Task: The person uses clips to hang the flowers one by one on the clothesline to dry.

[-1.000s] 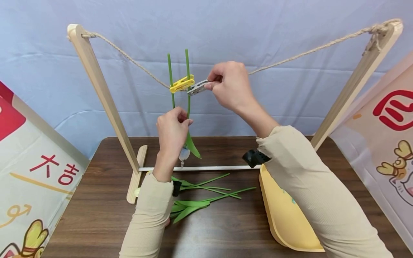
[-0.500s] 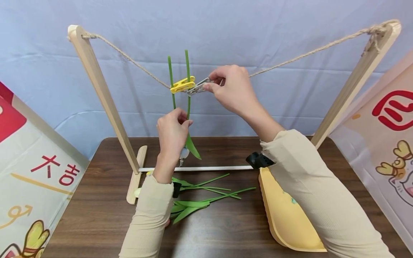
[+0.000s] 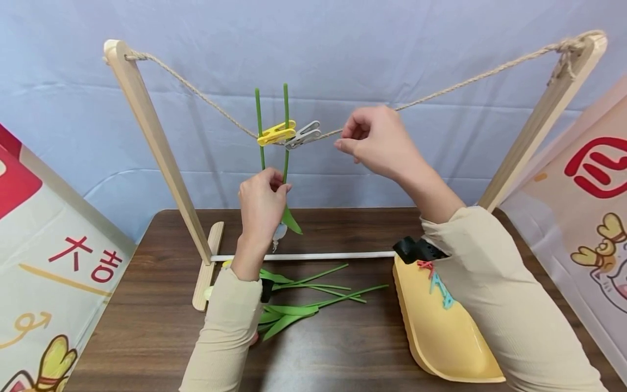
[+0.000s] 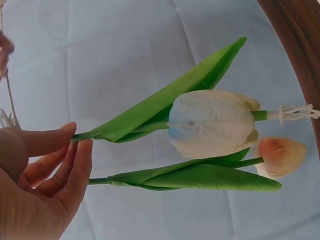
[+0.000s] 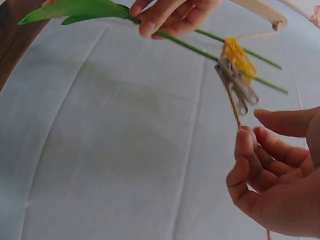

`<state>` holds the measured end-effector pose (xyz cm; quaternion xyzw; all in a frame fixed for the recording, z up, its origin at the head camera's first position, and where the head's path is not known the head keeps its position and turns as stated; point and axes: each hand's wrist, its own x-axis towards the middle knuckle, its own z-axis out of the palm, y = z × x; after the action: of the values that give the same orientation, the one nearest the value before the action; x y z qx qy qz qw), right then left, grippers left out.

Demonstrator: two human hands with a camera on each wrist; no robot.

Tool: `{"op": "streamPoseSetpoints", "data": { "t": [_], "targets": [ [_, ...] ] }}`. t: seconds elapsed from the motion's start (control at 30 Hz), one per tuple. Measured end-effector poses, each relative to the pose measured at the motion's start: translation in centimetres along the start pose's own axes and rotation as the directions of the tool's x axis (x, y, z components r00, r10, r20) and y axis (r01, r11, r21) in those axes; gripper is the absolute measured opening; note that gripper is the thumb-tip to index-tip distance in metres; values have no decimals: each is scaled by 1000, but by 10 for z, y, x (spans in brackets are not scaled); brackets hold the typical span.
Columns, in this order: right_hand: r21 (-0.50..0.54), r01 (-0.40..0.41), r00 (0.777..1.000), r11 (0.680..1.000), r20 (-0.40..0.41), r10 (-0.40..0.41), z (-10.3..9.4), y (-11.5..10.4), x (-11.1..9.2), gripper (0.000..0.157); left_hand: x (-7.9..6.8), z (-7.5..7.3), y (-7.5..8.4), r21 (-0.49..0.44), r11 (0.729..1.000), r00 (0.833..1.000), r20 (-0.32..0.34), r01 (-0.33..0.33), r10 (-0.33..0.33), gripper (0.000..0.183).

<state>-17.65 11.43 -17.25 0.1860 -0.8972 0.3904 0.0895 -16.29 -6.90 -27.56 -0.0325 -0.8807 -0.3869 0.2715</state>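
Observation:
My left hand pinches the green stem of an artificial tulip, whose white-and-blue bloom hangs downward. A second tulip, peach and white, hangs beside it. Both stems stick up past the twine. A yellow clothespin sits on the twine at the left stem. The grey clothespin grips the twine at the right stem, its handles pointing right. Just right of it, my right hand holds nothing, with thumb and fingers apart in the right wrist view.
Wooden posts hold up the twine, and a white rod joins them low down. More tulips with green stems lie on the brown table. A yellow tray at the right contains red and blue clothespins.
My right hand has let go of the grey clothespin and drawn back to the right. The clothespin stays on the twine. My left hand still pinches the stem, nearly unmoved.

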Motion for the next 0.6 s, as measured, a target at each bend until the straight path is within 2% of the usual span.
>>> {"op": "streamPoseSetpoints", "data": {
  "t": [0.13,0.27,0.4,0.6],
  "targets": [
    [-48,-27,995,998,99,32,-9,18,-5,10,0,0,0,2,1000,1000,8,5,-5,9],
    [-86,-69,978,994,193,85,-17,42,-13,10,-1,0,1,-1,1000,1000,7,2,-2,9],
    [-93,-119,955,989,263,139,-21,76,-25,13,-3,0,1,-7,1000,1000,2,3,-3,9],
    [-68,-239,903,969,351,248,-21,138,-52,13,-4,1,0,-19,1000,1000,-5,0,0,10]
  ]
}}
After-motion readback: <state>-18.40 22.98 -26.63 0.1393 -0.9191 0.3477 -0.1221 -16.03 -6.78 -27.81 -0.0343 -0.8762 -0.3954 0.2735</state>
